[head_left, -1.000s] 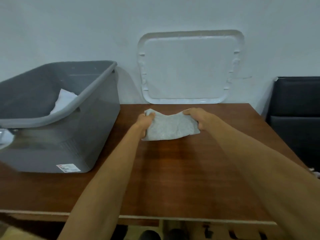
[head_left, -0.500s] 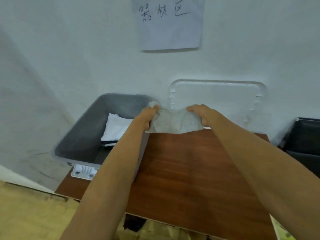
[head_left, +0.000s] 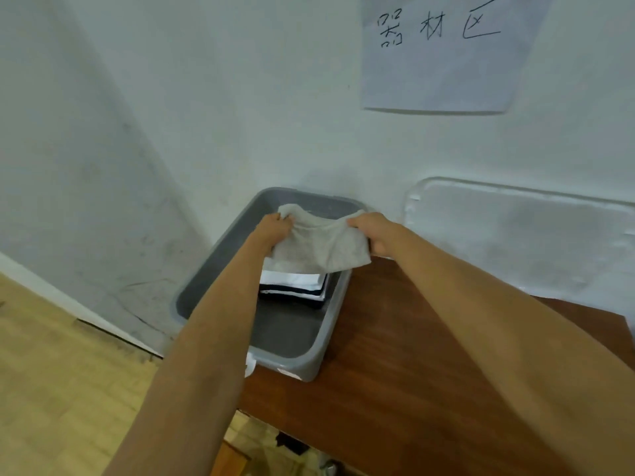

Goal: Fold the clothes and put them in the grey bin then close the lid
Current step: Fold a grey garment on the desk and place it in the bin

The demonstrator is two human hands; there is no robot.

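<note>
Two hands (head_left: 275,228) (head_left: 372,231), one grey cloth (head_left: 323,249), one grey bin (head_left: 302,365), one lid (head_left: 515,242), one table (head_left: 412,372)

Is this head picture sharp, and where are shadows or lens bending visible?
Head view: slightly soft, yet the paper sign reads clearly; wide lens stretches the forearms; even light, no glare; faint shadow on the wall above the grey bin; white lid barely stands out.

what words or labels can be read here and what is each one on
"器材区": handwritten in black on the paper sheet stuck to the wall.
White label on the near end of the grey bin: too small and cut off to read.
No writing shows on the grey garment or on the lid.
</note>
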